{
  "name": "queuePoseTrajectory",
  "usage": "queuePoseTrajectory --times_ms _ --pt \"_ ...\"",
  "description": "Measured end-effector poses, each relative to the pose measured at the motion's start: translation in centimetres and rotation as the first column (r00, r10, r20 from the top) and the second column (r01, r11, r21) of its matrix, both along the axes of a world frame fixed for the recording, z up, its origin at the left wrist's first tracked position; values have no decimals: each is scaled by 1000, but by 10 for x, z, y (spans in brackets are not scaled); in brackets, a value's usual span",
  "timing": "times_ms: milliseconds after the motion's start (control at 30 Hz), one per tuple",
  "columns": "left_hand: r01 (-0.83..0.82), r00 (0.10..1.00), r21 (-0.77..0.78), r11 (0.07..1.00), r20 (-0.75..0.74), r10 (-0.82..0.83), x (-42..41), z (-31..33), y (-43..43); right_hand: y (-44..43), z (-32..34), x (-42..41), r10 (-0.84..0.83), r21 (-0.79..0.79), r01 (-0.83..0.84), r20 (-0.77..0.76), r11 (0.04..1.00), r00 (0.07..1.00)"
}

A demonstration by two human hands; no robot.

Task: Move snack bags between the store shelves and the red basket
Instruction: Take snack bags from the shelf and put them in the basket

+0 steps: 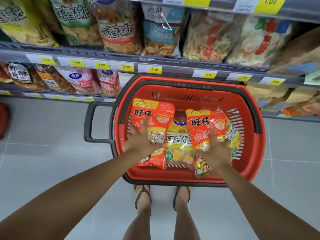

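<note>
L hand [143, 142] open, fingers spread, lying flat on the left red snack bag [152, 115]. R hand [215, 150] likewise splayed on the right red snack bag [206, 129]. Neither is clenched; can't tell if any finger hooks under a bag edge. Both bags lie in the red basket [190, 80], w/ a yellow snack bag [178, 141] between & partly under them. Basket sits on grey tile floor [43, 135], near the store shelves [121, 56], which have yellow price tags [154, 69] along the edges.
</note>
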State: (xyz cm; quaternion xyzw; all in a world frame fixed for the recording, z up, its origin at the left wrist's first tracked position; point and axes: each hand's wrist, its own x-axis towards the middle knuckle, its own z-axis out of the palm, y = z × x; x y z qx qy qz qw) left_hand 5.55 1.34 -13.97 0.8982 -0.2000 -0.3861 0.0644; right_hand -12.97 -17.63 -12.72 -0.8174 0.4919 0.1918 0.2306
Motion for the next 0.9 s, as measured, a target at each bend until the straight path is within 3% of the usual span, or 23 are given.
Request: queuePoseTrajectory --times_ms 233,533,900 --pt "-112 993 -25 993 -28 112 -7 -9 -15 -4 -16 -7 -5 -14 6 74 1000 997" --pt "-83 996 -50 995 23 85 -1 23 -21 -8 -1 -18 76 -23 -73 139 997 987" --pt "-28 992 -184 983 115 49 23 157 -56 -46 141 13 115 -93 -98 202 991 973"
